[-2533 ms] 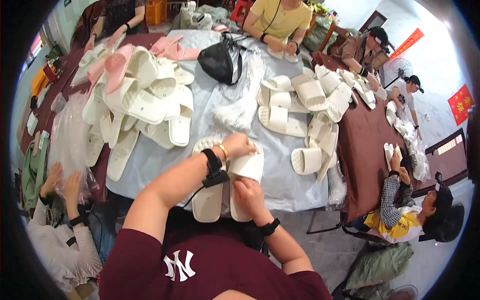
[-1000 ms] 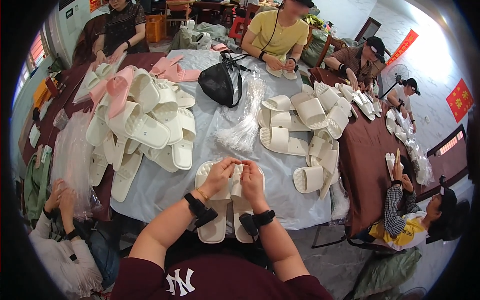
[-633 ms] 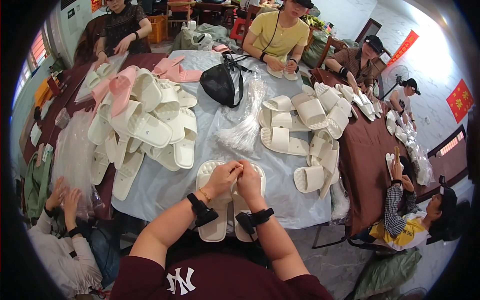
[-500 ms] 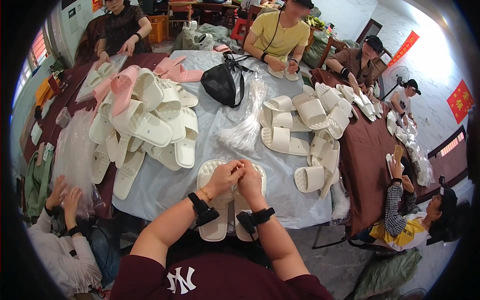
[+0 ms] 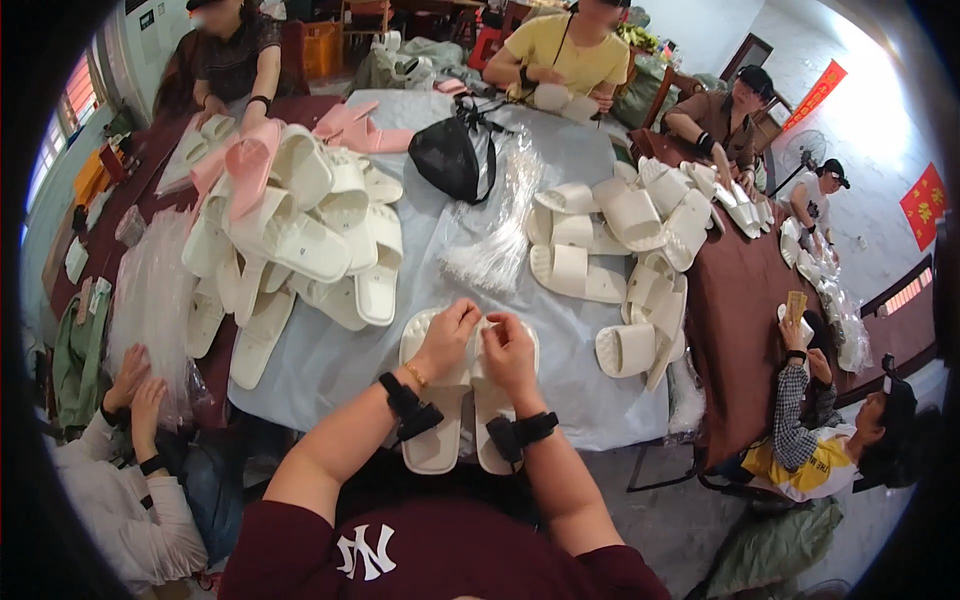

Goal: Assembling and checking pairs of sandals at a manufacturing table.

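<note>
A pair of cream slippers lies side by side at the table's near edge, the left slipper (image 5: 434,440) and the right slipper (image 5: 492,425) with soles pointing toward me. Above their straps, my left hand (image 5: 446,342) is closed in a pinch, its fingertips near the gap between the toes. My right hand (image 5: 508,352) is closed too, thumb and fingers pressed together just beside it. What the fingers pinch is too small to make out. Beyond my hands lies a bundle of thin white plastic strands (image 5: 490,250).
A heap of cream slippers (image 5: 315,245), with pink slippers (image 5: 252,165) on top, stands left. More cream slippers (image 5: 625,350) are piled right. A black mesh bag (image 5: 452,160) lies farther back. Clear plastic bags (image 5: 155,310) lie at far left. Several co-workers sit around the tables.
My hands have come apart slightly; before, their fingertips met over the slippers. The co-worker in yellow has lifted a pair of slippers off the table.
</note>
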`<state>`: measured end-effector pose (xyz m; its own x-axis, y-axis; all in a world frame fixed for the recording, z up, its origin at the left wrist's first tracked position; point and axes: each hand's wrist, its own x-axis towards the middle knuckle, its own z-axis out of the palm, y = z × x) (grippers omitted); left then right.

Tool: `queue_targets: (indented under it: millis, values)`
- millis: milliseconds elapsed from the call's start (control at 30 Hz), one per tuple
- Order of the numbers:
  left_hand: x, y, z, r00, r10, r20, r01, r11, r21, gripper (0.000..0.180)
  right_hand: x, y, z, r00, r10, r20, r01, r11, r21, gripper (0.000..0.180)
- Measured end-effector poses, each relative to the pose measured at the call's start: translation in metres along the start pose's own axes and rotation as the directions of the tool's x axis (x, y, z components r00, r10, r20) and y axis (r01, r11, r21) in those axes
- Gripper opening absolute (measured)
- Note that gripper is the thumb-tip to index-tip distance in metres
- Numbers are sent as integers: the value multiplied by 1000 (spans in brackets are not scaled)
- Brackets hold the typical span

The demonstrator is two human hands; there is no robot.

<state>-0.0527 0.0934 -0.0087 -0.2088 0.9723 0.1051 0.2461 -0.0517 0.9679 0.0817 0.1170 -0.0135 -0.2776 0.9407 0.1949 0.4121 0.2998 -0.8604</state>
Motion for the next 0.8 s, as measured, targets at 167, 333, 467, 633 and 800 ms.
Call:
queue_targets:
  millis: [167,333,467,633,800]
  values:
    - [14,-18,1,995,-7,100,28,978,-208,21,11,16,-4,990,31,-137,1,974,225,11]
    - [17,-16,2,992,-35,120,79,919,-387,27,17,23,-1,990,69,-126,-34,963,267,13]
    - [16,-24,3,984,-102,147,161,863,-479,24,10,12,-3,993,64,-101,-33,959,283,10]
    - [12,-22,2,982,-101,158,162,882,-443,19,6,12,-3,994,49,-103,-17,957,290,9]
    - [13,-22,2,986,-86,140,136,905,-403,18,7,15,-2,993,55,-105,-20,951,308,9]
